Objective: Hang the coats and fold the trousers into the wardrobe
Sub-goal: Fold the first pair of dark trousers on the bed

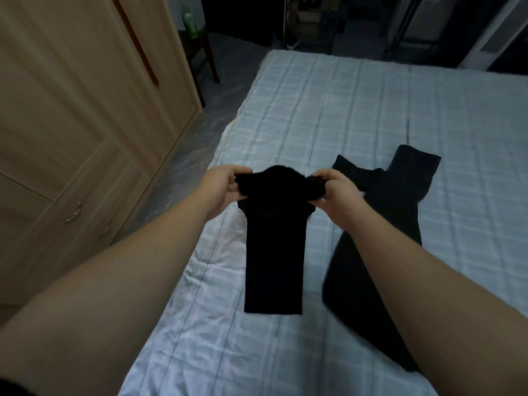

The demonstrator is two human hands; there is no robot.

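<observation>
Two hands are gripping black trousers point(273, 247) at the top end: left hand point(221, 190) & right hand point(333, 195) pinching bunched fabric. Long axis is running away from the person, hem lying near on the bed point(328, 110). Plain, narrow, folded lengthwise. Second dark garment point(380, 238) is lying just to the right; wardrobe point(71, 110) at left.

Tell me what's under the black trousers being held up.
Under the held trousers lies the checked bed cover; the patch directly beneath them is hidden. Both hands grip their top.
</observation>
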